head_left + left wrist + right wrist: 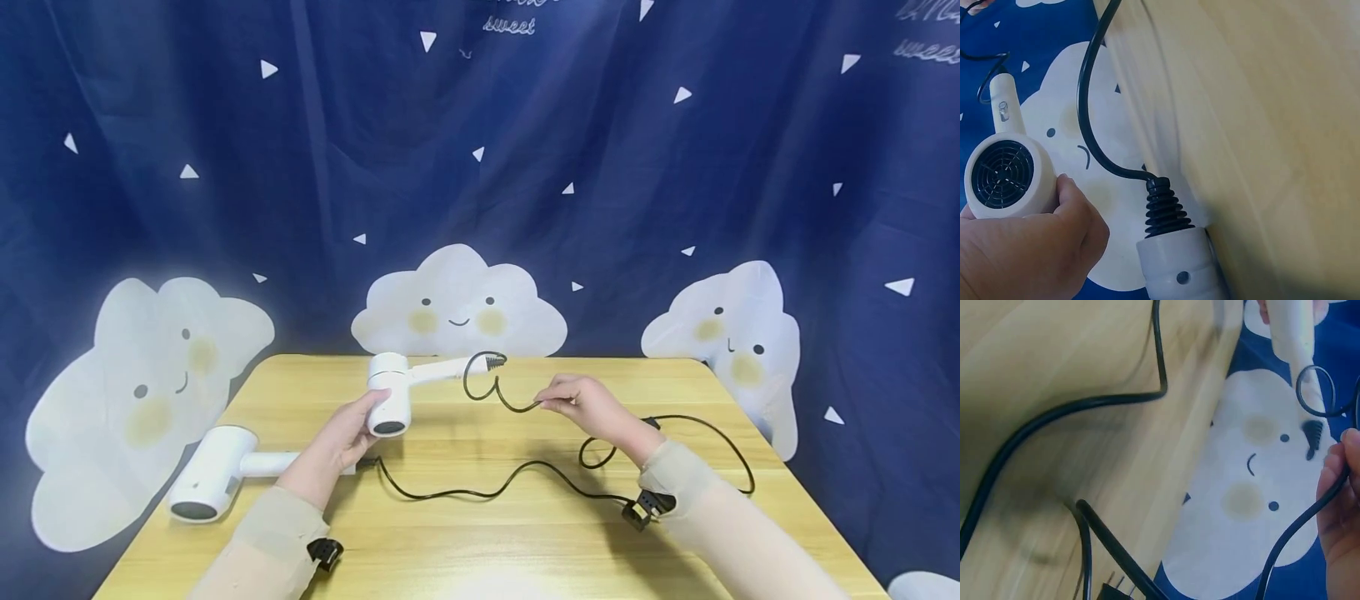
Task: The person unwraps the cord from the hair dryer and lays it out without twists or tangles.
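Observation:
A white hair dryer [389,393] is held up above the table by my left hand [352,427], which grips its round barrel; the handle points right. In the left wrist view the dryer's dark grille [1003,174] faces the camera. My right hand [587,407] pinches the black cord [517,408] of this dryer, and the cord makes a loop near the handle's end. On the table at the left lies a second white hair dryer [212,473], its handle partly behind my left forearm.
The second dryer's black cord [480,496] runs right across the wooden table [480,550] to a black plug [636,515] near my right wrist. More cord [720,429] curves over the table's right side. A blue curtain [480,125] with clouds hangs behind.

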`<state>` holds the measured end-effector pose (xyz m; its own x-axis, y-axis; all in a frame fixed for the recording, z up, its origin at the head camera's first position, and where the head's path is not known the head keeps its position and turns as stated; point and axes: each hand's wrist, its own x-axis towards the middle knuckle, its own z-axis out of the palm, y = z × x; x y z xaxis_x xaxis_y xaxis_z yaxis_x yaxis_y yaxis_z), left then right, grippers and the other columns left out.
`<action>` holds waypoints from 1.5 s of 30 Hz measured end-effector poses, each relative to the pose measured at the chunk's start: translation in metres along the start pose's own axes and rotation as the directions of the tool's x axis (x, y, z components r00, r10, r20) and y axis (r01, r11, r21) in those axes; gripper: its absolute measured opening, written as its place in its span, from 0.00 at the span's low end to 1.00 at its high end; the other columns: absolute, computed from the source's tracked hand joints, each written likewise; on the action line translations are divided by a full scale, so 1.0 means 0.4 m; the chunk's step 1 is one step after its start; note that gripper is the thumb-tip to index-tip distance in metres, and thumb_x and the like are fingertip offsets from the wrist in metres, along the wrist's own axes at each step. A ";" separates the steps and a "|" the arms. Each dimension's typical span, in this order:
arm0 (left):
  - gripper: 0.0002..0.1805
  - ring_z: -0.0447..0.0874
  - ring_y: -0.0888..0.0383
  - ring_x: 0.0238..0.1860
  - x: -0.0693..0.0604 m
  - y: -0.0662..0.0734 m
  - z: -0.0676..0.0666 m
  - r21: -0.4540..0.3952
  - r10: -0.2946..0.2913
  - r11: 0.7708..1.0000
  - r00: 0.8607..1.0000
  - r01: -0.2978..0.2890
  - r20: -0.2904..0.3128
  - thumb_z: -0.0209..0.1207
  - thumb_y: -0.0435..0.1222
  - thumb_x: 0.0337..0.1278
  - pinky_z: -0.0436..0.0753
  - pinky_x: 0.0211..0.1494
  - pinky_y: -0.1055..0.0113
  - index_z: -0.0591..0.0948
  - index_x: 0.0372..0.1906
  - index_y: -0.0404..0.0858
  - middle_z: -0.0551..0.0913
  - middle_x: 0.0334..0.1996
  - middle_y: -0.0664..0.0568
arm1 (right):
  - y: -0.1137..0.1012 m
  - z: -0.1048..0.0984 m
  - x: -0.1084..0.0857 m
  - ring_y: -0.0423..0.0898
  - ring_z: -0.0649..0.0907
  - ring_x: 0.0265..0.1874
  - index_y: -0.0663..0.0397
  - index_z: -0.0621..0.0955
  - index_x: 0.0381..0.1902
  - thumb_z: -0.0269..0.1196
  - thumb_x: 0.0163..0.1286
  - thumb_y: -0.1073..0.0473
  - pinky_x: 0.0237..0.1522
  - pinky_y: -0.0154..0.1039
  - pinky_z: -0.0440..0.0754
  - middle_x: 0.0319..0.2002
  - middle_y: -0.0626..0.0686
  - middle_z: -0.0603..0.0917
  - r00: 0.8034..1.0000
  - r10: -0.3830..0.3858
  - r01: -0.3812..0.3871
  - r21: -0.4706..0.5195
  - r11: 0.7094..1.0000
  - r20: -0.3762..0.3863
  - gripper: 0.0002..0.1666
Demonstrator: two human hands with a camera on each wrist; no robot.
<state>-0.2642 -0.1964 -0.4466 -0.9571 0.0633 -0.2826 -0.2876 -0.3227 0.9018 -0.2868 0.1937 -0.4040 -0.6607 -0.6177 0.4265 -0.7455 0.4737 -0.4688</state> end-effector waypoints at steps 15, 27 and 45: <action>0.35 0.83 0.60 0.43 -0.002 -0.006 -0.012 0.074 -0.001 0.997 1.000 0.003 -0.021 0.57 0.41 0.69 0.83 0.53 0.68 0.61 0.68 0.20 0.79 0.46 0.47 | 0.010 -0.039 0.003 0.38 0.75 0.24 0.59 0.89 0.42 0.67 0.65 0.67 0.26 0.32 0.76 0.30 0.47 0.83 0.964 0.088 -0.071 0.075 0.995 -0.251 0.08; 0.35 0.82 0.59 0.42 -0.019 -0.006 -0.015 0.136 0.000 0.991 1.000 0.002 -0.013 0.59 0.41 0.67 0.83 0.50 0.70 0.62 0.66 0.19 0.79 0.44 0.48 | -0.011 -0.063 0.028 0.40 0.72 0.19 0.68 0.87 0.43 0.66 0.66 0.69 0.21 0.30 0.70 0.28 0.56 0.82 0.900 0.183 -0.153 0.107 0.982 -0.396 0.09; 0.33 0.82 0.60 0.43 -0.015 -0.005 -0.026 0.163 -0.006 0.987 0.999 -0.001 0.048 0.57 0.39 0.68 0.83 0.50 0.69 0.63 0.66 0.20 0.81 0.43 0.50 | 0.041 -0.090 0.059 0.43 0.83 0.28 0.60 0.89 0.43 0.67 0.68 0.62 0.28 0.28 0.77 0.30 0.55 0.85 0.793 0.318 -0.332 0.068 0.941 -0.520 0.09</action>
<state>-0.2575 -0.2059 -0.4502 -0.9558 0.1104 -0.2725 -0.2879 -0.1641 0.9435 -0.3179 0.2096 -0.3737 -0.8063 -0.0127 0.5913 -0.4757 0.6080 -0.6356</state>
